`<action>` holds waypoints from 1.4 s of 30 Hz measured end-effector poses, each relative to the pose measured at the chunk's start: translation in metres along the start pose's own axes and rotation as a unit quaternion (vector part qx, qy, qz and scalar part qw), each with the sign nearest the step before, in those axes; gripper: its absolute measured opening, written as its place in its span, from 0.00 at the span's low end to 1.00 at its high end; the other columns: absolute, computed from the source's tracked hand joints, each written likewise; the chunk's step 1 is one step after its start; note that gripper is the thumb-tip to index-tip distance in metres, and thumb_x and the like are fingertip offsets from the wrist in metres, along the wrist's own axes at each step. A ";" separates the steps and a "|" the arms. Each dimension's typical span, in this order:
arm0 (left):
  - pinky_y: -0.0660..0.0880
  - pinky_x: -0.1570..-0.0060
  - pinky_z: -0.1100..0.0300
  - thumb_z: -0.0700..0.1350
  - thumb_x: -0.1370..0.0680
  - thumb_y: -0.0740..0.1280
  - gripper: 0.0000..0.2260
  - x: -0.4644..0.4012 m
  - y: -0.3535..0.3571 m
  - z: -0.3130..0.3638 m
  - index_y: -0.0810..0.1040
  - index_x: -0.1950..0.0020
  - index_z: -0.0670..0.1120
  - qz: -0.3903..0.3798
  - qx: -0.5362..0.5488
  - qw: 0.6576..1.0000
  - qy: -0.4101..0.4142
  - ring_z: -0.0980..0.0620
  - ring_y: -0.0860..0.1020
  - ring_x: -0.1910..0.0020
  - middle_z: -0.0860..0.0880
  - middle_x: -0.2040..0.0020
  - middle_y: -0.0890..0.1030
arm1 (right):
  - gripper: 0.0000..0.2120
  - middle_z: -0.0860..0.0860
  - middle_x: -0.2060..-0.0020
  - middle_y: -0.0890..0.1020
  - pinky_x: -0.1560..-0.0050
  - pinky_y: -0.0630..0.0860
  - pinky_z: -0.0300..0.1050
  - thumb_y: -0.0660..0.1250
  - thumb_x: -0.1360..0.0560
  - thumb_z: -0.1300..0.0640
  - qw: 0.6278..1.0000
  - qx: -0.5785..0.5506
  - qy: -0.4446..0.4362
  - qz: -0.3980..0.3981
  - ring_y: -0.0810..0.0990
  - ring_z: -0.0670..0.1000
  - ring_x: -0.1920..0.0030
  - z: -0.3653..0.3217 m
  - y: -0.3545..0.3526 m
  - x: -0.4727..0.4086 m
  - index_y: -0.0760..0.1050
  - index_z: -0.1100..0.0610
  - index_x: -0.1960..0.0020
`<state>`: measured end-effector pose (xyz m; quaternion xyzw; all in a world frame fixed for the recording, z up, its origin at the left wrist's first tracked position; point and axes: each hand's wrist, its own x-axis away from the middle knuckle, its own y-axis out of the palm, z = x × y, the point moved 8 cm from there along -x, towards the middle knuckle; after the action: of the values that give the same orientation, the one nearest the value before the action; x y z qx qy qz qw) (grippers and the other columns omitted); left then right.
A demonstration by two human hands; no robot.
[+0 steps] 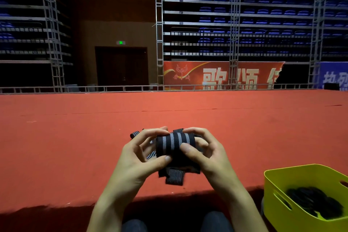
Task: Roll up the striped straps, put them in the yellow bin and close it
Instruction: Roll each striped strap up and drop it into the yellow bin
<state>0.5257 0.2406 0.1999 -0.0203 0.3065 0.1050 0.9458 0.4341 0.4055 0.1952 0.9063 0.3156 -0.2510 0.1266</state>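
Gripping striped strap (174, 144), both hands; bin (293, 184) contents dark, indistinct.

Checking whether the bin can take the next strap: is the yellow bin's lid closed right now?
No, the yellow bin stands open at the top, with dark rolled items visible inside it.

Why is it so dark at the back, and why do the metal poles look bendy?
In the head view, light falls mainly on the red carpeted stage and the black strap with grey stripes held in both hands; the blue seats behind sit in dim shadow. The wide-angle lens bows the metal truss poles near the edges. The yellow plastic bin's inside looks murky.
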 end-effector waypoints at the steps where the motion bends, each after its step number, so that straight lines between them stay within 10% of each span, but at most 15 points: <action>1: 0.77 0.31 0.36 0.33 0.28 0.78 0.21 0.000 0.000 -0.001 0.83 0.38 0.48 -0.002 0.001 1.000 -0.009 0.41 0.82 0.30 0.46 0.29 0.82 | 0.20 0.58 0.43 0.87 0.50 0.86 0.56 0.77 0.24 0.55 1.000 -0.002 -0.006 0.002 0.89 0.59 0.47 0.000 0.000 0.000 0.79 0.52 0.34; 6: 0.84 0.42 0.39 0.45 0.20 0.77 0.16 -0.006 0.005 -0.001 0.82 0.33 0.53 -0.006 -0.047 0.998 -0.046 0.44 0.87 0.42 0.48 0.37 0.86 | 0.24 0.56 0.41 0.87 0.48 0.86 0.53 0.79 0.27 0.63 1.000 -0.008 -0.030 0.004 0.89 0.60 0.45 0.004 -0.004 -0.002 0.77 0.57 0.34; 16: 0.82 0.52 0.59 0.36 0.22 0.77 0.21 -0.034 0.020 -0.030 0.80 0.31 0.51 -0.018 -0.041 0.998 -0.053 0.44 0.87 0.41 0.44 0.38 0.86 | 0.35 0.56 0.39 0.86 0.50 0.84 0.45 0.79 0.26 0.66 0.998 0.048 0.001 -0.026 0.88 0.54 0.42 0.024 -0.034 -0.019 0.71 0.47 0.25; 22: 0.81 0.35 0.47 0.34 0.24 0.77 0.25 -0.050 0.040 -0.063 0.80 0.30 0.50 -0.011 -0.042 0.999 -0.013 0.44 0.84 0.34 0.45 0.32 0.83 | 0.34 0.52 0.45 0.87 0.57 0.84 0.50 0.81 0.24 0.60 0.982 0.189 0.014 -0.016 0.88 0.54 0.50 0.023 -0.073 -0.023 0.71 0.39 0.26; 31: 0.83 0.40 0.40 0.32 0.25 0.79 0.30 -0.110 0.134 -0.109 0.75 0.26 0.50 -0.126 -0.057 0.990 -0.033 0.42 0.85 0.37 0.46 0.34 0.84 | 0.36 0.48 0.46 0.87 0.40 0.83 0.52 0.83 0.28 0.57 0.948 0.314 -0.008 0.058 0.87 0.51 0.43 0.004 -0.179 -0.017 0.71 0.40 0.26; 42: 0.82 0.37 0.41 0.37 0.27 0.82 0.33 -0.176 0.318 -0.217 0.73 0.27 0.51 -0.262 -0.056 0.963 -0.027 0.46 0.87 0.41 0.48 0.36 0.84 | 0.37 0.42 0.47 0.86 0.44 0.82 0.48 0.85 0.32 0.57 0.878 0.446 0.080 0.155 0.86 0.47 0.46 0.002 -0.363 0.020 0.72 0.38 0.31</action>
<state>0.1946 0.4958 0.1351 -0.1500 0.2590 -0.1291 0.9454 0.2159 0.6942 0.1576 0.9208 0.0349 -0.2694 -0.2799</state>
